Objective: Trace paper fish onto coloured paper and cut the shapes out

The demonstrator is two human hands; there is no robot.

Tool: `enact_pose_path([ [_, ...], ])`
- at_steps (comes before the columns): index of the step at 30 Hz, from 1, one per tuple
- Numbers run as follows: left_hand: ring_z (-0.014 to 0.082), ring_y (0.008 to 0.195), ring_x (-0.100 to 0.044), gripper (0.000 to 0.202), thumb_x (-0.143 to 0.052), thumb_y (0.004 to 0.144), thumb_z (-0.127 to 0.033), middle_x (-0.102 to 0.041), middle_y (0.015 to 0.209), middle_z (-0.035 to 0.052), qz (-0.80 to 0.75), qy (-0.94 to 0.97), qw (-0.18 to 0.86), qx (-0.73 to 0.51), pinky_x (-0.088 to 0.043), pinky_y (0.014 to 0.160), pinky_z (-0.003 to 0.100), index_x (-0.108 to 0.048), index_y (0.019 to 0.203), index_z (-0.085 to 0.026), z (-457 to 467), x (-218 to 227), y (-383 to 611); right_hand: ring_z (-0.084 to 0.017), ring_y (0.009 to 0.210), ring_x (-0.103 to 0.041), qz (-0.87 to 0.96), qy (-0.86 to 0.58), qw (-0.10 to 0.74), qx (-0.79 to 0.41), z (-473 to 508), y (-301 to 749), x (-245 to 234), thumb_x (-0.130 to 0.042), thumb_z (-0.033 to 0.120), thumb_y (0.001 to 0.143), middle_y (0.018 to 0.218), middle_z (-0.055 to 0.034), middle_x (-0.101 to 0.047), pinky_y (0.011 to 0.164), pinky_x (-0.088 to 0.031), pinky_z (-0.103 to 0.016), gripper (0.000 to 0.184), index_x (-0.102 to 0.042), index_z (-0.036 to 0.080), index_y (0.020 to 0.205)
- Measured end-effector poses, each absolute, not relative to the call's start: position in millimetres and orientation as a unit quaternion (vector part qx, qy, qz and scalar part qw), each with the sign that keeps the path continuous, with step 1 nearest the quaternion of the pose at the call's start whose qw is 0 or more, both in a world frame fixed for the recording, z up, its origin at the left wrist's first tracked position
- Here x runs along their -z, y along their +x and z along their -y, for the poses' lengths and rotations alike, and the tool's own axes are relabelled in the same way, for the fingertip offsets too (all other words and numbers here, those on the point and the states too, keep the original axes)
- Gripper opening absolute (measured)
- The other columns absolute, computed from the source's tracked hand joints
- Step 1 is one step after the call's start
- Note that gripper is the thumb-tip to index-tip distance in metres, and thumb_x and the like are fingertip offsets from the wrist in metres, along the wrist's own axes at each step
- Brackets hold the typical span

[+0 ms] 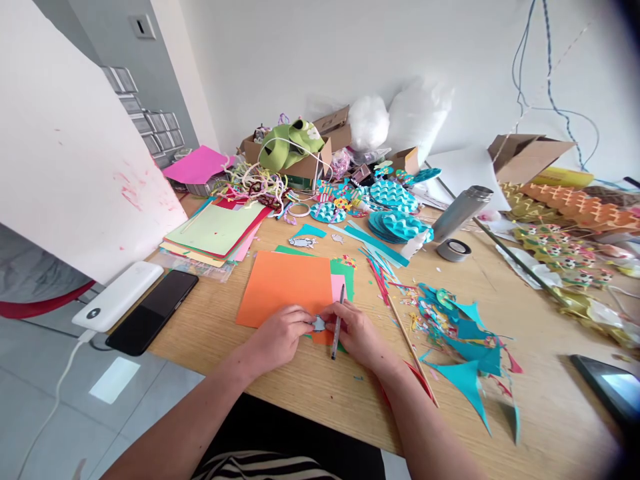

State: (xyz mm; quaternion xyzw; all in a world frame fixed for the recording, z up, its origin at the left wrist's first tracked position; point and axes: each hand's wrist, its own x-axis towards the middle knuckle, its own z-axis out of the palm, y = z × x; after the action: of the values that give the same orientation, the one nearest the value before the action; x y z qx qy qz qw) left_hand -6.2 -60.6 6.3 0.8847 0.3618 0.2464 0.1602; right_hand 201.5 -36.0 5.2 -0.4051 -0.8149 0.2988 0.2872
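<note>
A small grey-blue paper cutout (319,324) lies between my hands, over the lower edge of an orange paper sheet (287,283). My left hand (281,337) is closed, fingertips pinching the cutout's left side. My right hand (357,330) is closed round a pen (337,327), tilted with one end toward me, and its fingertips touch the cutout's right side. Under the orange sheet show a green sheet (347,281) and a pink piece (337,285). Beyond it lie a fish-shaped cutout (303,241) and a smaller pale cutout (337,238).
A paper stack (217,227) is at the left, by a black phone (153,312) and white power bank (117,297). Blue scraps (465,333) and a thin stick (407,340) lie right of my hand. A flask (463,212) and wavy blue discs (395,223) stand behind.
</note>
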Motion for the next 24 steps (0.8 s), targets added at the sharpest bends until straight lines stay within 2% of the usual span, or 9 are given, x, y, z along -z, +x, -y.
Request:
enact_pose_path([
  [4, 0.0197, 0.119, -0.045, 0.042, -0.041, 0.084, 0.000, -0.065, 0.117, 0.0043, -0.384, 0.894, 0.111, -0.202, -0.043, 0.102, 0.037, -0.060, 0.118, -0.016, 67, -12, -3, -0.017, 0.080, -0.058, 0.810, -0.409, 0.289, -0.306, 37, 201, -6, -0.052, 0.004, 0.079, 0.082, -0.0030, -0.065, 0.072, -0.046, -0.028, 0.021, -0.062, 0.019, 0.090],
  [6, 0.0211, 0.122, -0.041, 0.045, -0.042, 0.084, -0.001, -0.064, 0.118, 0.0037, -0.401, 0.893, 0.093, -0.181, -0.041, 0.103, 0.038, -0.055, 0.124, -0.016, 71, -15, 0, -0.017, 0.082, -0.060, 0.796, -0.421, 0.305, -0.312, 38, 202, -9, -0.054, 0.011, 0.083, 0.085, -0.0037, -0.066, 0.073, -0.047, -0.029, 0.014, -0.062, 0.019, 0.091],
  [8, 0.0217, 0.117, -0.044, 0.044, -0.043, 0.084, -0.002, -0.064, 0.118, 0.0040, -0.416, 0.891, 0.074, -0.166, -0.042, 0.099, 0.038, -0.054, 0.125, -0.016, 76, -17, 4, -0.017, 0.083, -0.061, 0.767, -0.446, 0.333, -0.319, 39, 204, -13, -0.054, 0.021, 0.086, 0.090, -0.0050, -0.066, 0.074, -0.047, -0.029, 0.011, -0.060, 0.019, 0.095],
  [12, 0.0226, 0.100, -0.050, 0.038, -0.042, 0.085, -0.004, -0.063, 0.120, 0.0061, -0.444, 0.887, 0.049, -0.119, -0.047, 0.086, 0.039, -0.058, 0.117, -0.016, 84, -19, 13, -0.018, 0.081, -0.063, 0.686, -0.465, 0.417, -0.372, 40, 206, -24, -0.043, 0.040, 0.094, 0.088, -0.0058, -0.067, 0.073, -0.049, -0.030, 0.027, -0.055, 0.021, 0.108],
  [15, 0.0228, 0.094, -0.051, 0.036, -0.042, 0.085, -0.006, -0.061, 0.121, 0.0074, -0.455, 0.884, 0.045, -0.093, -0.048, 0.081, 0.039, -0.058, 0.115, -0.015, 88, -21, 16, -0.017, 0.075, -0.062, 0.632, -0.462, 0.466, -0.412, 40, 207, -27, -0.034, 0.047, 0.096, 0.082, -0.0046, -0.067, 0.071, -0.050, -0.031, 0.037, -0.051, 0.021, 0.117],
  [18, 0.0230, 0.093, -0.050, 0.035, -0.043, 0.085, -0.009, -0.060, 0.123, 0.0076, -0.456, 0.884, 0.048, -0.086, -0.047, 0.081, 0.039, -0.056, 0.118, -0.015, 88, -23, 16, -0.017, 0.070, -0.062, 0.626, -0.474, 0.450, -0.425, 39, 206, -27, -0.039, 0.048, 0.095, 0.078, -0.0044, -0.066, 0.067, -0.050, -0.031, 0.036, -0.054, 0.021, 0.112],
  [24, 0.0225, 0.094, -0.051, 0.037, -0.041, 0.088, -0.010, -0.059, 0.125, 0.0072, -0.440, 0.895, 0.031, -0.061, -0.047, 0.080, 0.037, -0.054, 0.122, -0.013, 84, -19, 12, -0.020, 0.082, -0.065, 0.665, -0.515, 0.356, -0.408, 32, 204, -40, -0.055, 0.046, 0.087, 0.086, -0.0068, -0.068, 0.071, -0.050, -0.032, 0.029, -0.060, 0.020, 0.098],
])
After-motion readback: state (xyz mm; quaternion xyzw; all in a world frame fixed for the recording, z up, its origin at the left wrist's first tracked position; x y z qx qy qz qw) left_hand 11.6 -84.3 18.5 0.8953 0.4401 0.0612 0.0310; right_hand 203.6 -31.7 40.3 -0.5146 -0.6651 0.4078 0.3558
